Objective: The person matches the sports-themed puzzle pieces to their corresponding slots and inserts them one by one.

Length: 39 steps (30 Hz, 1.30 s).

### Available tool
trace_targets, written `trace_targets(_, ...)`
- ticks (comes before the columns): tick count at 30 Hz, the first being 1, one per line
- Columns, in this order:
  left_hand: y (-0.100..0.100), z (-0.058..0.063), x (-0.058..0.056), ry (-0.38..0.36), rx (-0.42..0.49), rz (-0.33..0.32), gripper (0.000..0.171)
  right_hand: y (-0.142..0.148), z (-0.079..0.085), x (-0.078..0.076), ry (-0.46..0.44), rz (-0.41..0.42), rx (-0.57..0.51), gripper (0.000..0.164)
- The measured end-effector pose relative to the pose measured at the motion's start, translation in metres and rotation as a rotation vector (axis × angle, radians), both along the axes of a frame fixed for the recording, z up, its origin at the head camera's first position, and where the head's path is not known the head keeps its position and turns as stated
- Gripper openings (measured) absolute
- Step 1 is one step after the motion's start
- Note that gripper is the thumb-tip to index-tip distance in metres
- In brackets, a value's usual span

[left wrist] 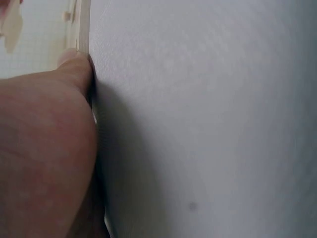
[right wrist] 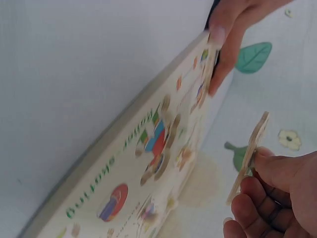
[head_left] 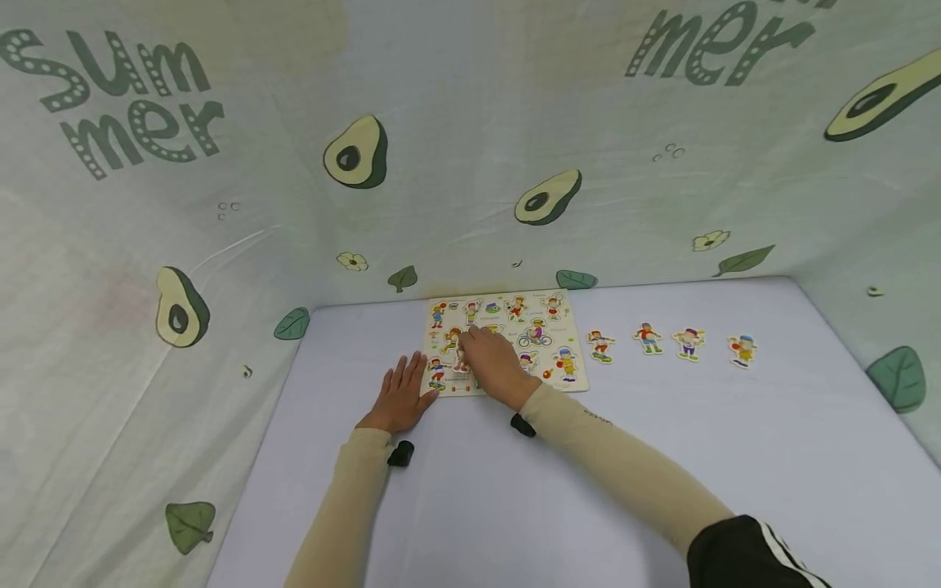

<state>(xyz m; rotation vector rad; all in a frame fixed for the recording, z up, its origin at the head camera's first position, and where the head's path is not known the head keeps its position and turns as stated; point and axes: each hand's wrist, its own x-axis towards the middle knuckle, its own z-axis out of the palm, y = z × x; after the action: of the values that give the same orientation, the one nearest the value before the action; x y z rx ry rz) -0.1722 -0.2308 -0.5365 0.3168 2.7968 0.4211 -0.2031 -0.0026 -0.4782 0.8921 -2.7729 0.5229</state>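
A wooden puzzle board (head_left: pixel 579 371) with sports figures lies at the far middle of the table. My left hand (head_left: pixel 399 400) rests beside its left edge, fingers stretched out, and the thumb (left wrist: pixel 74 69) touches the near left corner. Over the left part of the board, my right hand (head_left: pixel 496 366) holds a figure-shaped wooden puzzle piece (right wrist: pixel 250 156). Thumb and fingers pinch this thin piece, which appears edge-on in the right wrist view, above the board. An unfilled recess marked "Roller-skating" (right wrist: pixel 158 144) shows there too. Part of the board is hidden under the right hand.
Several loose figure pieces lie in a row right of the board: a skateboarder (head_left: pixel 600 346), a red-topped figure (head_left: pixel 648 338), a purple-trousered one (head_left: pixel 689 344) and a blue-capped one (head_left: pixel 742 350). A patterned cloth (head_left: pixel 441 229) rises behind the white table (head_left: pixel 456 506).
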Motion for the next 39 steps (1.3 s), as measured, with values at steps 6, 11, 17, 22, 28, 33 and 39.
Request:
trace_targets(6,0.002,0.006,0.001,-0.023,0.017,0.018,0.079,-0.001,0.001,-0.024,-0.032,-0.018,-0.002,0.012)
trace_targets(11,0.004,0.01,0.002,-0.039,0.017,0.024,0.078,-0.005,-0.001,-0.039,-0.044,-0.002,-0.002,0.011)
trace_targets(17,0.003,0.007,0.002,-0.039,0.002,0.014,0.079,-0.01,-0.005,-0.054,-0.07,0.008,0.024,0.01)
trace_targets(22,0.002,0.005,0.002,-0.023,0.013,0.011,0.078,-0.018,-0.005,-0.065,-0.096,-0.008,0.026,0.009)
trace_targets(28,0.001,0.004,0.0,-0.035,-0.013,0.008,0.079,-0.025,-0.006,-0.077,-0.091,-0.028,0.052,0.007)
trace_targets(33,0.0,-0.001,-0.002,-0.021,-0.028,0.006,0.079,-0.028,-0.006,-0.083,-0.108,-0.023,0.06,0.008)
trace_targets(39,0.001,0.002,-0.002,-0.033,-0.017,0.015,0.079,-0.035,-0.009,-0.093,-0.103,-0.03,0.1,0.01)
